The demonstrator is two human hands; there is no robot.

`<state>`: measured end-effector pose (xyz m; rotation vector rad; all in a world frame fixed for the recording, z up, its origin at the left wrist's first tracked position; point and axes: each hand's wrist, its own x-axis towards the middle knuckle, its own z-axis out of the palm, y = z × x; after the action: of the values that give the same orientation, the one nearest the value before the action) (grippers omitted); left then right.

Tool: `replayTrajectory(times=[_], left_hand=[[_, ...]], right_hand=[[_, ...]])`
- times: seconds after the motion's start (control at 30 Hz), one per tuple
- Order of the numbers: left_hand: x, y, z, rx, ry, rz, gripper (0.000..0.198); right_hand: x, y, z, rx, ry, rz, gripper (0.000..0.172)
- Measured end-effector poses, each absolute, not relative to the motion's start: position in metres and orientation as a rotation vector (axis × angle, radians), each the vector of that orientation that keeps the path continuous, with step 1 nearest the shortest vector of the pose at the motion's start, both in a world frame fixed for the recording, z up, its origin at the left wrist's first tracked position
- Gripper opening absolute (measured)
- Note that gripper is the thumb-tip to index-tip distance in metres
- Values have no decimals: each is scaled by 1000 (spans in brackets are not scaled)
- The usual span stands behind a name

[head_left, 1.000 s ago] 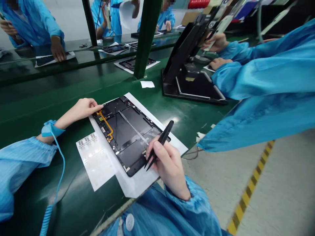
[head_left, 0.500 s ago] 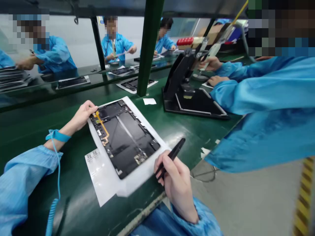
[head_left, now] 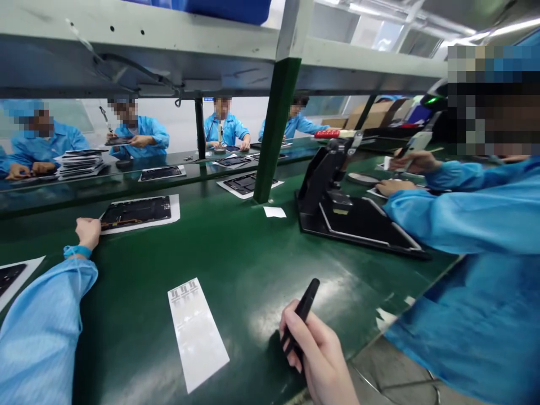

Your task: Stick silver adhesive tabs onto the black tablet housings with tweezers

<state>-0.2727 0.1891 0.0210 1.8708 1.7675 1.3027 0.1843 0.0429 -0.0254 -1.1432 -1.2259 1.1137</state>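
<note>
My left hand (head_left: 88, 233) pinches the left end of a black tablet housing (head_left: 137, 212) lying on a white sheet (head_left: 175, 208), toward the back left of the green table (head_left: 236, 253). An orange flex strip runs along the housing's near edge. My right hand (head_left: 314, 343) grips black tweezers (head_left: 307, 301) over the front of the table, their tips pointing down and left. Between my hands, nearer the front, lies a white sticker sheet (head_left: 198, 337) with grey shapes at its top; neither hand touches it.
A black stand (head_left: 333, 197) occupies the right back, beside a co-worker's blue sleeve (head_left: 472, 208). Another housing (head_left: 10, 277) shows at the left edge. A green post (head_left: 276, 129) rises at the back, near a small white paper (head_left: 274, 212). Other people work behind.
My left hand has carried the housing and its white sheet away to the back left, uncovering the sticker sheet. The view has tilted up. My right hand still holds the tweezers.
</note>
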Motion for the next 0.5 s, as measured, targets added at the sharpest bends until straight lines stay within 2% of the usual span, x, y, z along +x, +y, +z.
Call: replayTrajectory(times=[0.13,0.27,0.3,0.33,0.5], left_hand=[[-267,195,15,2058,1777,1504,36],[-231,195,-4,2333,1718,1348,30],[-219,190,-9,2395,1681,1288,27],[-208,182,-13,2447,1639,1231,25],[-158,129,-16,2608,1350,978,17]], right_hand=[[187,48,-25,-1149,-1368,1102,54],[192,77,-4,-1173,-1793,1172,49],[192,91,3,-1178,-1986,1112,44],[191,106,10,-1210,-2176,896,40],[157,207,13,-1352,-2326,430,14]])
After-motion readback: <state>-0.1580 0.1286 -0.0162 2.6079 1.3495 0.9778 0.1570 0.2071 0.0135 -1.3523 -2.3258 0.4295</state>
